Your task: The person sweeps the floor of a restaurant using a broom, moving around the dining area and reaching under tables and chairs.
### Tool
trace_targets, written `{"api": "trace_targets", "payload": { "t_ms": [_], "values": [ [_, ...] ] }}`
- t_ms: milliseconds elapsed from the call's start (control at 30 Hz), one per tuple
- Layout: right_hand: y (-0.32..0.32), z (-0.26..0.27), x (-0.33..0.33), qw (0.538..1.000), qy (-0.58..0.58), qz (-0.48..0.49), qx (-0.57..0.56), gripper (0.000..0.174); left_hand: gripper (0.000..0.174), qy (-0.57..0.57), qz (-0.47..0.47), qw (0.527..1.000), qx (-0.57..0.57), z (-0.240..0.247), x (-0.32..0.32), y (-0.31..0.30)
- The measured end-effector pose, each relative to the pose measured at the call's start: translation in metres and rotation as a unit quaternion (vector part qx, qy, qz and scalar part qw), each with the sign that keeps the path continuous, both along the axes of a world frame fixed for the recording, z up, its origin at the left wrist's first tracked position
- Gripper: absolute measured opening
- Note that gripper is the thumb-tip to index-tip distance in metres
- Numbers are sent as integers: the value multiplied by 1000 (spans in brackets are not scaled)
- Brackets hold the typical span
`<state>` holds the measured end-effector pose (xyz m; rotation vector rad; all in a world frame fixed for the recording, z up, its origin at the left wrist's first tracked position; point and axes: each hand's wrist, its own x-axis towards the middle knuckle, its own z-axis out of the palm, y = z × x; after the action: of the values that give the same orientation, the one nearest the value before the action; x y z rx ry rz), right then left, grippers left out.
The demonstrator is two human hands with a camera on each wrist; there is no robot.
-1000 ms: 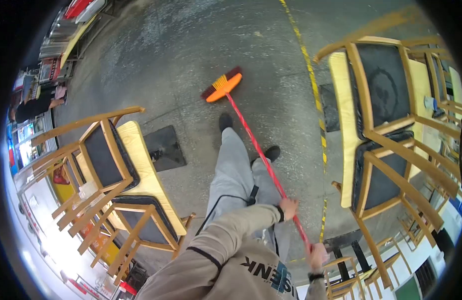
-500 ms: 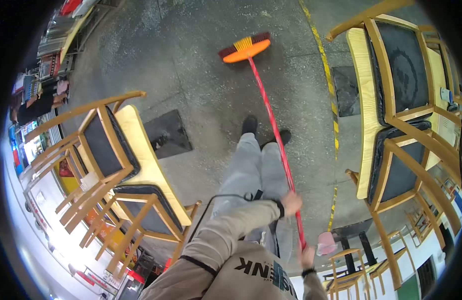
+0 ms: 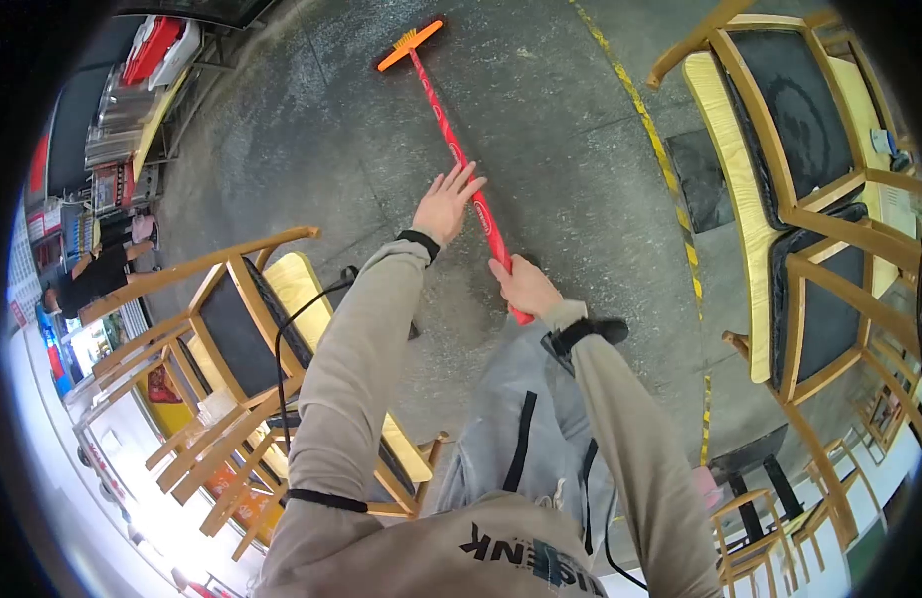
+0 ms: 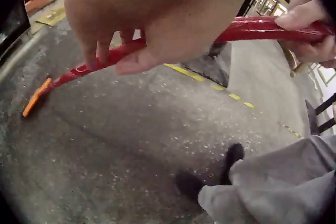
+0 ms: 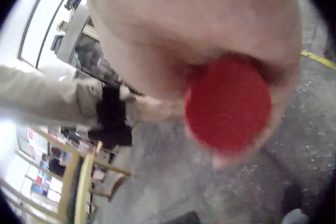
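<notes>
A push broom with a red-wrapped handle [image 3: 444,122] and an orange head [image 3: 411,46] reaches away over the grey floor. Yellow bristles show at the head's far side. My right hand [image 3: 529,286] grips the handle near its end; in the right wrist view the round red end cap [image 5: 229,106] pokes out of that fist. Farther up, my left hand [image 3: 444,209] is on the handle, its fingers stretched across. The left wrist view has the handle between the left thumb [image 4: 134,62] and fingers.
Wooden chairs with black seats stand upturned on tables to the left [image 3: 302,289] and right [image 3: 720,149]. A yellow-black floor stripe [image 3: 670,179] runs along the right. Another person [image 3: 94,281] is at the far left. My shoe [image 3: 609,329] shows beside the right wrist.
The broom head has moved farther forward, lately leftward. Both hands have gone forward from low at the right, and the left hand now lies farther up the handle with straighter fingers.
</notes>
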<state>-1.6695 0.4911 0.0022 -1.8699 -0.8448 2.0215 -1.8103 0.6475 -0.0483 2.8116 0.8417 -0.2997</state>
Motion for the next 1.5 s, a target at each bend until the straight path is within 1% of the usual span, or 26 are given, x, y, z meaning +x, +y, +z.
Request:
{"api": "trace_targets", "payload": {
  "t_ms": [100, 133, 300, 467, 533, 600, 633, 700, 733, 767, 800, 833, 900, 1000, 1033, 1133, 1167, 1200, 1233, 1267, 1300, 1333, 1367, 1400, 1467, 1500],
  "values": [
    [-55, -16, 8, 989, -106, -86, 56, 51, 70, -79, 36, 994, -63, -14, 13, -45],
    [-79, -17, 17, 979, -185, -49, 68, 50, 69, -90, 43, 993, -67, -25, 23, -71],
    [-225, -24, 88, 947, -316, 9, 55, 47, 71, -166, 79, 971, -152, -57, 89, -214],
    [-428, -7, 154, 937, -348, 19, 9, 46, 69, -207, 44, 954, -214, -35, 148, -398],
    [-517, 21, 170, 943, -328, -5, -51, 46, 62, -185, -1, 954, -236, -18, 168, -480],
    [-622, 53, 178, 953, -294, -39, -68, 45, 52, -223, -57, 923, -308, -4, 180, -565],
    [-695, 59, 171, 939, -339, -23, -58, 41, 40, -258, -72, 897, -351, 7, 189, -604],
    [-801, 114, 153, 950, -279, -79, -117, 43, 26, -134, -254, 839, -463, 27, 212, -672],
    [-825, 155, 139, 928, -305, -54, -209, 42, 36, -224, -275, 826, -438, 21, 213, -721],
    [-870, 185, 118, 909, -355, -16, -217, 41, 40, -133, -270, 826, -476, 34, 219, -748],
    [-898, 213, 106, 901, -305, -25, -307, 49, 43, -39, -261, 820, -509, 44, 225, -768],
    [-859, 267, 102, 921, -284, -75, -255, 49, 43, -45, -261, 820, -507, 30, 223, -797],
    [-926, 279, 80, 908, -294, -71, -290, 46, 42, -97, -351, 826, -430, -9, 218, -859],
    [-948, 294, 75, 856, -247, -85, -447, 31, 41, -101, -359, 822, -430, 2, 221, -887],
    [-961, 281, 86, 858, -249, -65, -444, 31, 34, -90, -316, 837, -437, 6, 222, -886],
    [-1018, 196, 115, 905, -347, -7, -245, 39, 23, -175, -306, 880, -317, -1, 222, -851],
    [-1027, 182, 125, 912, -372, 4, -174, 43, 19, -147, -256, 911, -290, -17, 224, -838],
    [-972, 162, 149, 910, -397, 21, -118, 42, 15, -118, -207, 936, -259, -55, 229, -832],
    [-913, 143, 170, 933, -339, -15, -117, 38, 14, -142, 11, 902, -408, -105, 235, -816],
    [-882, 102, 198, 953, -295, 38, -58, 35, 13, -163, 227, 802, -528, -153, 238, -796],
    [-848, 67, 209, 948, -318, 13, 2, 34, 14, -111, 7, 965, -237, -103, 223, -707],
    [-805, 34, 225, 937, -319, 99, -99, 36, 16, -19, 14, 992, -128, -87, 216, -650],
    [-732, 23, 219, 948, -306, 57, -60, 38, 15, -4, 14, 996, -86, -113, 202, -607],
    [-679, 7, 212, 953, -301, 40, -12, 41, 20, -35, 236, 963, -129, -94, 187, -558],
    [-571, -2, 184, 960, -260, 54, 83, 45, 33, 6, 355, 931, -89, -54, 144, -487],
    [-529, -3, 166, 955, -259, 90, 114, 49, 37, 12, 233, 972, -39, -35, 113, -457]
  ]
}}
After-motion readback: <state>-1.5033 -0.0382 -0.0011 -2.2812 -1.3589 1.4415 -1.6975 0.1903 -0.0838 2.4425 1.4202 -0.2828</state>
